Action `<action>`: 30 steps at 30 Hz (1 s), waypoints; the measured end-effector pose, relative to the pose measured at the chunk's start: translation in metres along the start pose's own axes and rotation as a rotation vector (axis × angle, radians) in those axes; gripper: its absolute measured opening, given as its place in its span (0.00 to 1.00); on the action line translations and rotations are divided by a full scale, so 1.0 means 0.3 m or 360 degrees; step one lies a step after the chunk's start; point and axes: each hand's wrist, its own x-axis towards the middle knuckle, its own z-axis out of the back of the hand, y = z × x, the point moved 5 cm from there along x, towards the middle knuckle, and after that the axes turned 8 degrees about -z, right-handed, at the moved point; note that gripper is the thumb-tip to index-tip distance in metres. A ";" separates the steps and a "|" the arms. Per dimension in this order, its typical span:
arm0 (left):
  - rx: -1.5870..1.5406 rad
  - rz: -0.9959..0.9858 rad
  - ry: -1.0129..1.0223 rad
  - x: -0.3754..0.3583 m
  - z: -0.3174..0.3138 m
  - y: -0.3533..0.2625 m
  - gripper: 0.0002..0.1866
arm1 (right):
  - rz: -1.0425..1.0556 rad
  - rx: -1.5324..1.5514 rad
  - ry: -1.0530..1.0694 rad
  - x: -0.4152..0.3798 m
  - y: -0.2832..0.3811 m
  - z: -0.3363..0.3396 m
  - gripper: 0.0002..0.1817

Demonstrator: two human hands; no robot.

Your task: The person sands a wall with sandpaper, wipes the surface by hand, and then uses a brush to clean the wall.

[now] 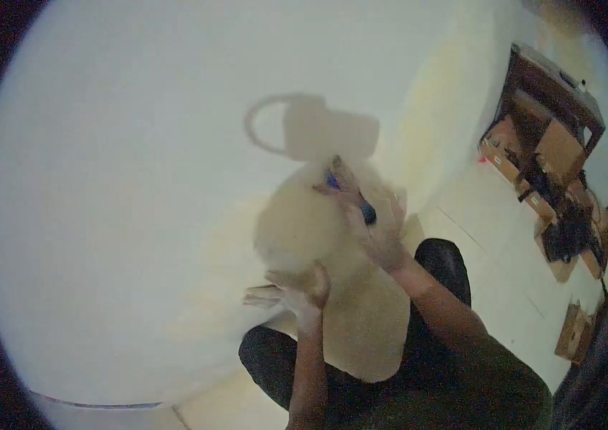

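My left hand (293,290) is at lower centre in the head view, fingers spread and nothing in it. Higher up and to the right, my right hand (379,226) is closed around a small blue and dark object (368,213). Blur hides what that object is; a blue part also shows near the fingertips. Both hands are in front of a pale wall (139,179), above my dark-clothed knees. Whether the right hand or its object touches the wall cannot be made out.
A dark wooden table (551,79) stands at the upper right, with open cardboard boxes (561,152) and dark items beneath and beside it. Another small box (574,333) lies on the pale tiled floor (490,251). A shadow with a loop falls on the wall.
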 end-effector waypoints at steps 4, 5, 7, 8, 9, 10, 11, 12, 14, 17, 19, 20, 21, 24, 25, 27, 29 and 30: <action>0.0103 0.0075 0.0138 -0.046 -0.041 -0.012 0.72 | 0.0054 0.0078 -0.0072 0.137 0.075 0.010 0.24; 0.0232 0.0036 0.0150 -0.017 -0.021 -0.031 0.73 | 0.0035 0.0058 -0.0050 0.092 0.038 0.012 0.24; 0.0315 0.0022 0.0126 0.028 0.047 -0.033 0.73 | 0.0039 0.0023 -0.0031 -0.013 0.010 -0.010 0.23; 0.0357 0.0019 0.0130 0.030 0.056 -0.055 0.74 | 0.0044 0.0002 -0.0016 -0.057 -0.024 -0.011 0.23; 0.0206 0.0065 0.0094 0.011 0.032 -0.046 0.74 | 0.0043 -0.0028 0.0004 -0.104 -0.058 -0.017 0.23; 0.0057 0.0109 0.0057 -0.012 -0.007 -0.020 0.74 | -0.0001 -0.0013 -0.0017 -0.061 -0.016 -0.010 0.23; 0.0014 0.0125 0.0063 -0.024 -0.011 -0.014 0.74 | -0.0053 0.0003 -0.0029 0.039 0.059 0.006 0.23; -0.0028 0.0142 0.0069 -0.036 -0.015 -0.008 0.74 | -0.0105 0.0023 -0.0041 0.091 0.097 0.015 0.23; 0.0083 0.0120 0.0115 -0.012 0.010 -0.018 0.74 | -0.0156 0.0058 0.0068 0.057 0.065 0.003 0.23; 0.0128 0.0031 0.0189 -0.053 -0.050 0.021 0.74 | -0.0105 0.0088 0.0049 -0.087 -0.016 -0.048 0.23; 0.0108 -0.0042 0.0078 -0.014 -0.001 -0.009 0.76 | -0.0065 0.0078 -0.0006 -0.097 -0.010 -0.042 0.23; 0.0095 -0.0090 -0.0006 0.011 0.043 -0.034 0.78 | -0.0057 0.0076 -0.0049 -0.014 0.055 -0.020 0.23; 0.0183 -0.0067 0.0035 0.009 0.046 -0.039 0.76 | -0.0047 0.0070 -0.0087 0.051 0.102 -0.008 0.23; 0.0240 0.0000 0.0111 -0.005 0.008 -0.021 0.75 | -0.0054 0.0137 -0.0139 0.144 0.162 -0.018 0.23; 0.0130 0.0018 0.0128 -0.044 -0.025 0.000 0.75 | -0.0052 0.0096 -0.0071 0.078 0.124 -0.031 0.23; 0.0022 0.0129 0.0268 -0.033 -0.050 0.007 0.75 | -0.0030 0.0010 0.0041 -0.101 0.004 -0.046 0.23; 0.0022 0.0343 0.0597 -0.047 -0.051 -0.011 0.75 | 0.0139 0.0136 -0.0101 -0.032 0.073 -0.018 0.24; 0.0013 0.0320 0.0645 -0.079 -0.068 -0.003 0.75 | 0.0054 0.0156 -0.0074 0.007 0.101 -0.017 0.24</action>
